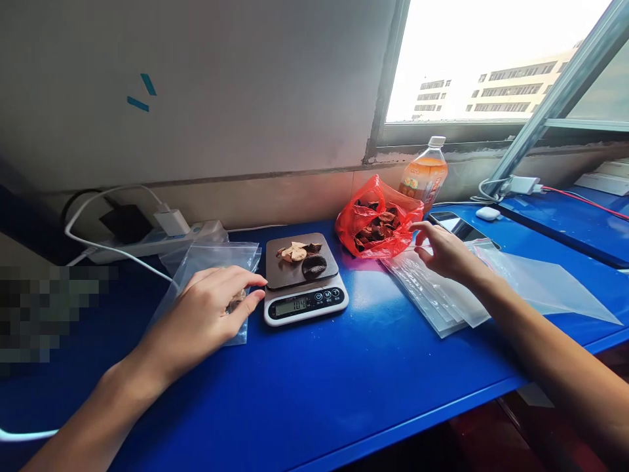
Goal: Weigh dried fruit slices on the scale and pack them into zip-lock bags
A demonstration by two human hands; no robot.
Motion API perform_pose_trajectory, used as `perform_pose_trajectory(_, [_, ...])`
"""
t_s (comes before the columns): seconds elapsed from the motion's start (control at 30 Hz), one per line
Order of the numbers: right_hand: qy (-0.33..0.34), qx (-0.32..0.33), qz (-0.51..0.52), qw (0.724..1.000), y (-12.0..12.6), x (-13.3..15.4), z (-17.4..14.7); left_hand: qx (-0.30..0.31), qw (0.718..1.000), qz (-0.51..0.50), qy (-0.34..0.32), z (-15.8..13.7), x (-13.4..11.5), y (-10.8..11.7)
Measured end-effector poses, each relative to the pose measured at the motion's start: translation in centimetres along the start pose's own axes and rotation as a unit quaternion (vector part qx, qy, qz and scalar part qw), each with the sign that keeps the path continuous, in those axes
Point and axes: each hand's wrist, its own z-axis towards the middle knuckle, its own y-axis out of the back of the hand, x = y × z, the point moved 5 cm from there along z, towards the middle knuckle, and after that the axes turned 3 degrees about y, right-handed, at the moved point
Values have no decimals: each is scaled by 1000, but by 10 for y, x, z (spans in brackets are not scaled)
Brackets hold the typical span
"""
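Dried slices, some pale and some dark, lie on the metal plate of a white digital scale [305, 308], whose display appears to read 104, any decimal point unclear. At the scale's left edge is my left hand [213, 305], thumb and forefinger apart with nothing between them. Under and behind it lie clear plastic bags [223, 255], one with small pieces partly hidden by the hand. My right hand [445, 252] hovers by the right rim of a red plastic bag [346, 226], fingers curved but apart. Brown dried pieces [381, 229] fill that open bag.
Flat clear zip bags [432, 301] lie below my right hand. A phone [464, 229], a white earphone case [488, 214] and an orange drink bottle [425, 170] stand or lie behind. A power strip [206, 233] with chargers and a white cable is at left.
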Motion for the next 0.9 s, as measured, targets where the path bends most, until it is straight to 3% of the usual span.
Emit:
perform_pose_trajectory(0.1, [18, -42, 16, 999, 8, 8, 0, -7, 1000, 3, -1, -1, -2, 3])
perform_pose_trajectory(0.2, [63, -130, 11, 989, 31, 28, 0, -23, 1000, 3, -7, -4, -7, 8])
perform_pose_trajectory(0.37, [199, -257, 27, 945, 70, 107, 5, -54, 998, -7, -37, -10, -23, 19])
perform_pose_trajectory(0.5, [287, -221, 114, 925, 57, 183, 9, -74, 994, -34, -75, -15, -40, 17])
perform_pose_trajectory(0.6, [325, -201, 163, 910, 38, 218, 3, -48, 990, -81, -108, -21, -56, 7])
perform_pose_trajectory(0.73, [295, -172, 232, 911, 22, 227, -10, -12, 981, -156, -112, -26, -69, -6])
perform_pose_trajectory(0.9, [208, -149, 299, 919, 11, 223, -16, 28, 973, -223, -44, -26, -66, -15])
